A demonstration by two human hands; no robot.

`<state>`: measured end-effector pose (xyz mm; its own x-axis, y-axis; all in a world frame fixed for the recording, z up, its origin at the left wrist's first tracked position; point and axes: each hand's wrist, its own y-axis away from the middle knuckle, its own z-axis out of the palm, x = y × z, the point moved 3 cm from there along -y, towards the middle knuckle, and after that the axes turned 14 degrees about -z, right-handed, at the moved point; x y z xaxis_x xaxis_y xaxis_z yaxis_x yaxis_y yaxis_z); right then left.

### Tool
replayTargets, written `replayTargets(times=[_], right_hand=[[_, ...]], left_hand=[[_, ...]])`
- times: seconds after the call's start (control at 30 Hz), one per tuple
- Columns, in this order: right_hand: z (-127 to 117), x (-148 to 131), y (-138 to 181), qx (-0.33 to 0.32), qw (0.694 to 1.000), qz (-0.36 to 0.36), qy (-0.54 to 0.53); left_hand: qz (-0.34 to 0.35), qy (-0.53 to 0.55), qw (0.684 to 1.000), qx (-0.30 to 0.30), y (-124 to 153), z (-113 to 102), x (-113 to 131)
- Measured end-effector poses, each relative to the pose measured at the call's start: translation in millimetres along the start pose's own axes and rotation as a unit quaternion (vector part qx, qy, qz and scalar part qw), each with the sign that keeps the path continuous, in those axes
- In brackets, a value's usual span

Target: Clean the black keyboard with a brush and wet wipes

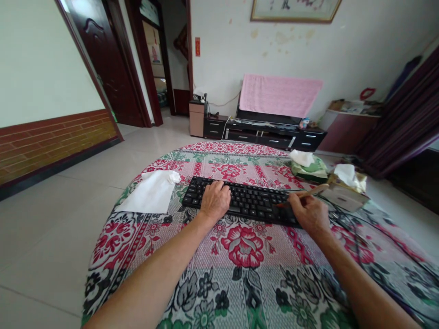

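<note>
A black keyboard (250, 200) lies on the flowered tablecloth in front of me. My left hand (216, 198) rests on its left part, fingers lying over the keys. At the right end of the keyboard, my right hand (310, 212) is closed around a brush (313, 190) with a light wooden handle. The handle sticks up to the right above the hand, and its reddish-dark tip points left, down at the keys near the number pad. Whether the tip touches the keys is hard to tell.
White tissue sheets (152, 194) lie left of the keyboard. On the right stand a green tissue pack (310, 169) and a tissue box (345, 194). Black cables (363, 224) run across the right side of the tablecloth (206, 283). Beyond the table is a low black cabinet (247, 136).
</note>
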<state>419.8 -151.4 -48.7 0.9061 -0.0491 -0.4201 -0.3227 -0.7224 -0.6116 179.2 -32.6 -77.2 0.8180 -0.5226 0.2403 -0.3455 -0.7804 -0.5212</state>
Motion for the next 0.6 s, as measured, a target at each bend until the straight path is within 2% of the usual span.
replayTargets(times=[0.07, 0.17, 0.27, 0.4, 0.5, 0.6], right_hand=[[2.2, -10.6, 3.3, 0.009, 0.998, -0.013, -0.064], [11.4, -26.4, 9.3, -0.015, 0.985, -0.048, -0.164], [14.2, -25.0, 10.3, -0.036, 0.99, -0.046, -0.13], [2.5, -11.7, 6.5, 0.009, 1.0, -0.01, -0.018], [2.2, -18.7, 9.0, 0.015, 0.997, -0.003, -0.08], [12.9, -33.3, 14.0, -0.038, 0.983, -0.03, -0.18]], left_hand=[[0.007, 0.023, 1.0, 0.007, 0.4, -0.5, -1.0], [0.035, 0.059, 0.998, 0.011, 2.5, -1.9, -1.5], [0.056, 0.064, 0.996, 0.009, 4.7, -2.6, -1.4], [0.061, 0.043, 0.997, -0.002, 5.5, -1.9, -0.8], [0.062, 0.028, 0.998, -0.005, 5.3, -1.4, -0.1], [0.062, 0.026, 0.998, -0.005, 5.5, -1.3, -0.2]])
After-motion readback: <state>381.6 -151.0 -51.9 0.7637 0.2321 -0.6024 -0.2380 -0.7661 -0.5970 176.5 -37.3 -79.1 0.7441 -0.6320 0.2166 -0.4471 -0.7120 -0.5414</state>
